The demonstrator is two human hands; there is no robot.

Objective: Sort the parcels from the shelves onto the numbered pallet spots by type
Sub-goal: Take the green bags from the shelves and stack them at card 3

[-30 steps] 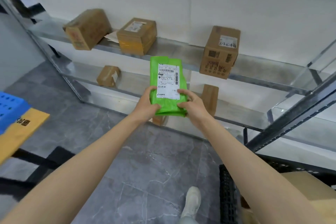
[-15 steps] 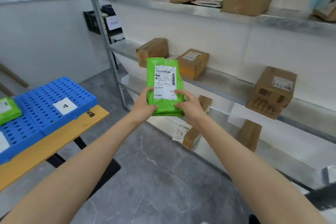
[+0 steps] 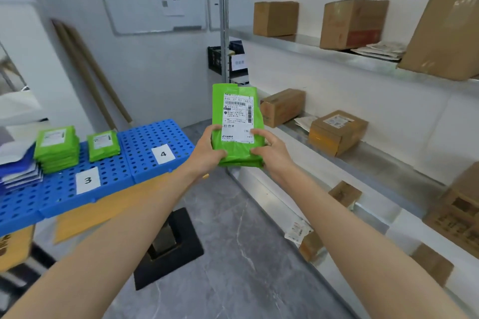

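Note:
I hold a green mailer parcel (image 3: 237,122) with a white shipping label upright in front of me. My left hand (image 3: 208,151) grips its lower left edge and my right hand (image 3: 269,150) grips its lower right edge. To the left lies a blue perforated pallet (image 3: 145,137) with white cards marked 3 (image 3: 87,180) and 4 (image 3: 162,154). A stack of green mailers (image 3: 57,149) and a smaller green stack (image 3: 103,145) sit behind card 3. The spot by card 4 holds no parcel.
Metal shelves (image 3: 375,155) on the right carry several brown cardboard boxes (image 3: 337,132) and flat mailers. White and blue envelopes (image 3: 19,166) are piled at the pallet's far left. A black table base (image 3: 168,248) stands on the grey floor. Cardboard tubes (image 3: 88,72) lean on the wall.
My view has swung left from the shelves toward the pallet. Cards 3 and 4 and the green stacks have come into sight. Both hands keep the same hold on the green parcel.

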